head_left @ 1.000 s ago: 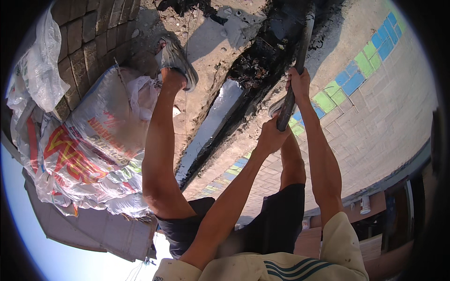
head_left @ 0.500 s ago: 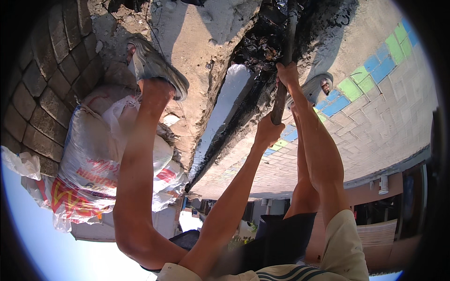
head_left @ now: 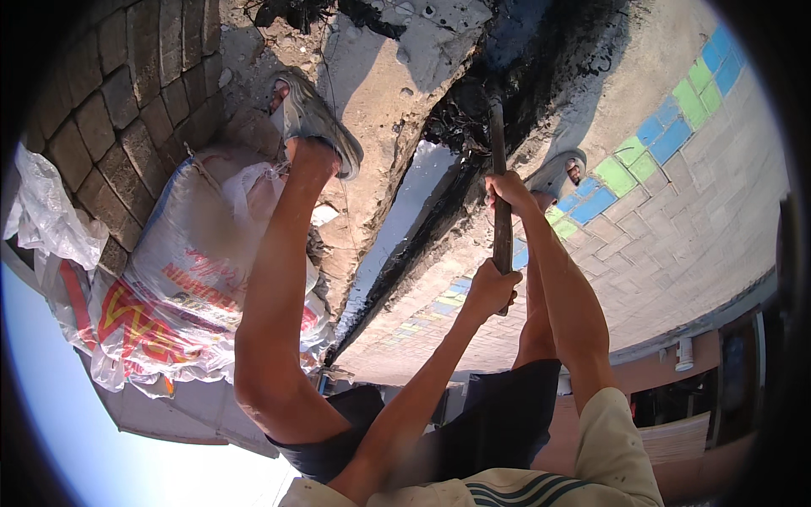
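Both of my hands are closed around the wooden handle of a long tool. My left hand grips it close to its near end, and my right hand holds it farther up. The tool's far end goes down into black, wet muck in a narrow drainage channel. Its head is dark and blends with the muck, so I cannot tell its kind. Greyish water lies in the channel nearer to me. My feet stand apart on either side, the left shoe and the right shoe on the concrete edges.
White printed sacks are piled beside my left leg, against grey paving blocks. A broken concrete edge borders the channel on the left. To the right runs brick paving with a blue and green painted strip.
The tool has come back toward me, with both hands lower in the picture. Its far end now shows in the muck, where the handle ran up past the top edge before. The view has shifted slightly.
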The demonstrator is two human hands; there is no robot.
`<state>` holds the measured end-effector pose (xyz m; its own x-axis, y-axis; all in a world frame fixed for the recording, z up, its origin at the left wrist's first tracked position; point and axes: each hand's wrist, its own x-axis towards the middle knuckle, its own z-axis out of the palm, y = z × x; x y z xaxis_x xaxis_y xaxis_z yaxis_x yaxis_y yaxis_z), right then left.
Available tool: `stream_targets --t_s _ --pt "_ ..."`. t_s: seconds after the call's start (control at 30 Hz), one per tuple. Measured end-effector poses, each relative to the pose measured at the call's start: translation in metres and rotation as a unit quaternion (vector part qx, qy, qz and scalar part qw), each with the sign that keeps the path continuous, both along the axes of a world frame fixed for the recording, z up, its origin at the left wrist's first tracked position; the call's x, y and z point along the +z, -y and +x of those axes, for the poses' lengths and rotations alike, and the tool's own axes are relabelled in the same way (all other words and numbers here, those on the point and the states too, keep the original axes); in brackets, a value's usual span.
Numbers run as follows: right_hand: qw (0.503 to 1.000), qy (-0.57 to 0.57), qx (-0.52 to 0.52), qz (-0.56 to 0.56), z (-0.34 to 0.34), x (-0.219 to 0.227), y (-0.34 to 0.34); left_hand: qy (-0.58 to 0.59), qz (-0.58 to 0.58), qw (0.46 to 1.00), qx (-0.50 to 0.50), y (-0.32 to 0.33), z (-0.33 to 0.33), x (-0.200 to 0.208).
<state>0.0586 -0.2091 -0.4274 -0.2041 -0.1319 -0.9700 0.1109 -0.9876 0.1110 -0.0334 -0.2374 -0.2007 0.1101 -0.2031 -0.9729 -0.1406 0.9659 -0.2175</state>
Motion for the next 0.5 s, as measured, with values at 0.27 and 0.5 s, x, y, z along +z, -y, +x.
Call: stream_targets --t_s 0.27,0.5 --pt "0.999 -0.021 0.015 -0.047 0.039 0.125 -0.106 0.206 0.156 0.956 0.140 -0.097 0.015 0.123" --pt "0.994 -0.016 0.013 -0.109 0.029 0.324 -0.229 0.408 0.256 0.839 0.252 -0.178 -0.010 0.298"
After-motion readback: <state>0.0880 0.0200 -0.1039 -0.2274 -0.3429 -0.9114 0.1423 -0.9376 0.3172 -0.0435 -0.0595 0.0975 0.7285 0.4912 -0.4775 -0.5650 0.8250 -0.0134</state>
